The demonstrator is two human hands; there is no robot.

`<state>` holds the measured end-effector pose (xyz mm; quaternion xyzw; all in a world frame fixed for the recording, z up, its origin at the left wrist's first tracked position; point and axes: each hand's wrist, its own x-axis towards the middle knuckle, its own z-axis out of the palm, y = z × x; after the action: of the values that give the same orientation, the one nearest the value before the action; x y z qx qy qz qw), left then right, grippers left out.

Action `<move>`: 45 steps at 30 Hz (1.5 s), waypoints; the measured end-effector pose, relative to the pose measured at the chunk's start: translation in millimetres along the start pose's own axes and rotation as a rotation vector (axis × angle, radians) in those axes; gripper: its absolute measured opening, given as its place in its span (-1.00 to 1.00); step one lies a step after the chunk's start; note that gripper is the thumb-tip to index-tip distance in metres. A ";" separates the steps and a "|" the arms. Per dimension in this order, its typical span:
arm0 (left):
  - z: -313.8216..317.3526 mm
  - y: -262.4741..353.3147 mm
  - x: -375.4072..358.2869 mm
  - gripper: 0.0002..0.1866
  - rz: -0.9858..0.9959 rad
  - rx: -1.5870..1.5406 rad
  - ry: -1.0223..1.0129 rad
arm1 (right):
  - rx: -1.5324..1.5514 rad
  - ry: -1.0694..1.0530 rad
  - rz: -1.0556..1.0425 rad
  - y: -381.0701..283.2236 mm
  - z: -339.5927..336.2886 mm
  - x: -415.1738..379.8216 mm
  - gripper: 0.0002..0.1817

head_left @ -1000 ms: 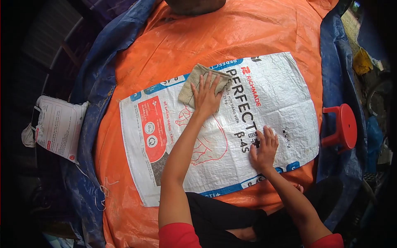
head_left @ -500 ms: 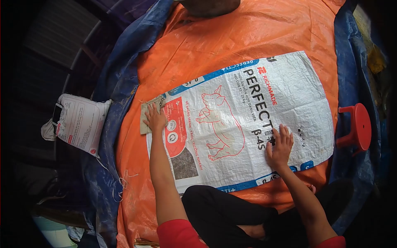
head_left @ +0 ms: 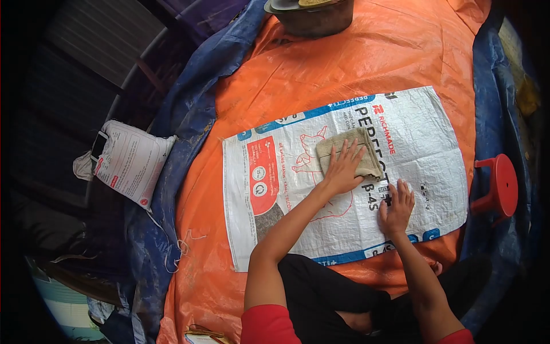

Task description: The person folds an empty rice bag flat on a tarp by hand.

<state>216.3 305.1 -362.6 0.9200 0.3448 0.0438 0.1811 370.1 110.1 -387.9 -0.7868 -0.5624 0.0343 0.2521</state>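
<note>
A large white woven feed sack (head_left: 435, 166), printed with a pig outline and the words RICHMADE PERFECT, lies flat in front of my crossed legs. My left hand (head_left: 344, 170) rests with its fingers spread flat on a folded beige cloth (head_left: 327, 151). The cloth sits on the middle of the sack, over part of the pig drawing and the lettering. Palm down, my right hand (head_left: 396, 211) lies open on the sack beside the B-4S print, apart from the cloth.
An orange tarp (head_left: 286, 74) lies under the sack, with blue tarp (head_left: 166, 137) along its sides. A filled white bag (head_left: 132, 163) stands at left, a red plastic stool (head_left: 504, 186) at right. A dark tub (head_left: 315, 22) sits at the far edge. White string (head_left: 183, 246) trails at left.
My left hand has moved right with the cloth, from the sack's left edge to its middle. My right hand stays at about the same place on the sack.
</note>
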 end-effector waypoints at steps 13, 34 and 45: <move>-4.4 -118.8 4.0 -0.17 -0.503 0.091 0.252 | 0.001 -0.013 0.002 -0.1 0.5 -0.2 -0.36; -13.3 -123.2 -111.6 -0.19 -0.575 0.085 0.270 | 0.032 -0.011 0.007 0.3 -2.6 -1.5 -0.38; 39.1 28.6 -0.7 -0.11 0.087 -0.022 0.166 | -0.007 -0.009 0.001 -2.0 -0.3 -0.2 -0.37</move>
<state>241.5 272.8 -388.6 0.9253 0.3180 0.1316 0.1597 368.4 110.3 -386.8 -0.7876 -0.5633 0.0360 0.2471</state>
